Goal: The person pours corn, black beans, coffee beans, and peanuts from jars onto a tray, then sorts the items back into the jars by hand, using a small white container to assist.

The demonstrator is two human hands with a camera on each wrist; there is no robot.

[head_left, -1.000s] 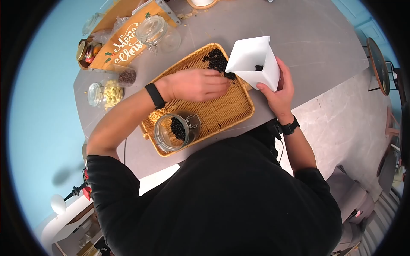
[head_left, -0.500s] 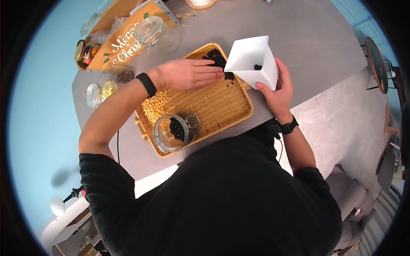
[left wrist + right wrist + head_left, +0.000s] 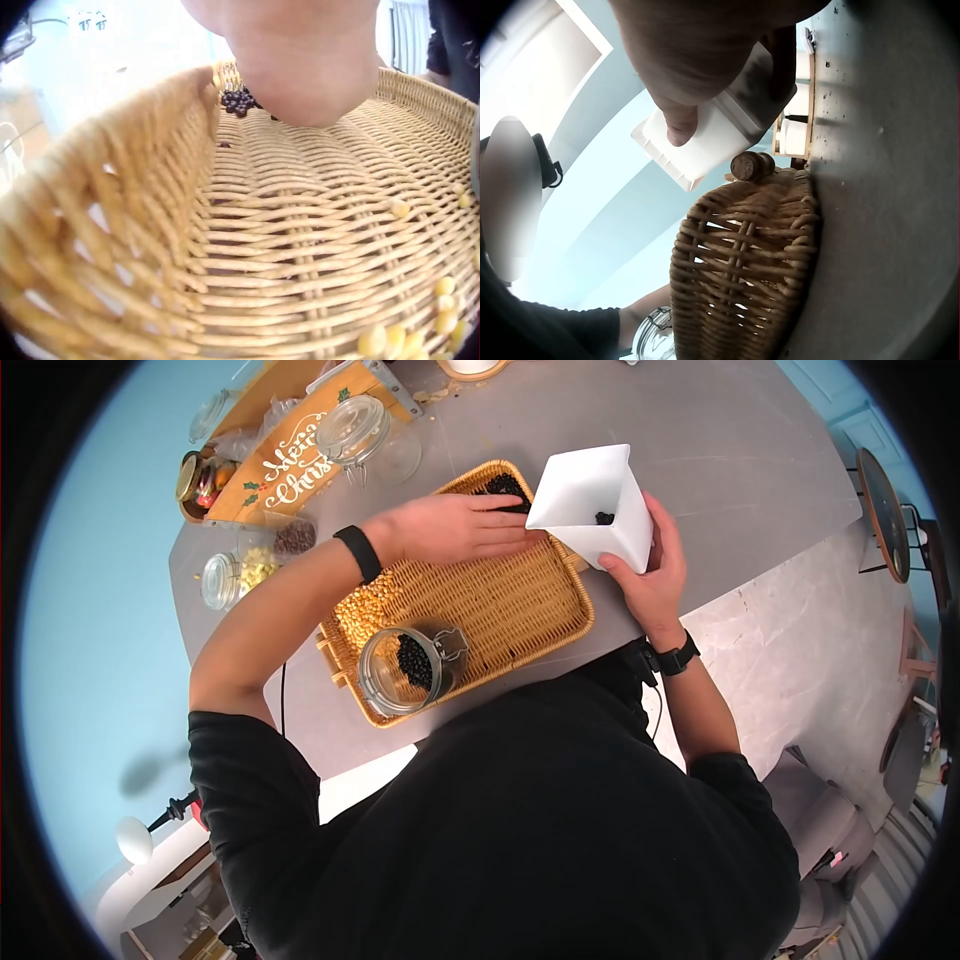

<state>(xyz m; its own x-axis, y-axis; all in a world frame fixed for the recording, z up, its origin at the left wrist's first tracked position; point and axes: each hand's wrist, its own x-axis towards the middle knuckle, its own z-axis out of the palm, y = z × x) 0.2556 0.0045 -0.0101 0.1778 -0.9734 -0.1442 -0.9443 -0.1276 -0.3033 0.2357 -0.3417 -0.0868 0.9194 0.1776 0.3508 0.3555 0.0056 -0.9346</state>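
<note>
My left hand [image 3: 462, 528] reaches over the far side of a wicker basket [image 3: 510, 595], fingers straight and close together. Its fingertips lie over a pile of black beans [image 3: 505, 487] in the far right corner, covering part of it. In the left wrist view a few of these beans [image 3: 238, 102] show beside the hand. My right hand [image 3: 660, 575] grips a white square container [image 3: 578, 490], tilted with its mouth towards the basket's corner. A few black beans lie inside it. The right wrist view shows the thumb [image 3: 681, 126] on the container's side.
Yellow corn kernels [image 3: 366, 605] lie at the basket's left end. A glass clip-top jar [image 3: 375, 685] holding black beans lies on its side there. Beyond the basket are another glass jar [image 3: 400, 455], a wooden lettered crate [image 3: 290, 460] and a jar of pale pieces [image 3: 222, 582].
My left hand drew back leftwards, uncovering the corn, then slid right again with straight fingers over the beans towards the container. My right hand and the container stay nearly still.
</note>
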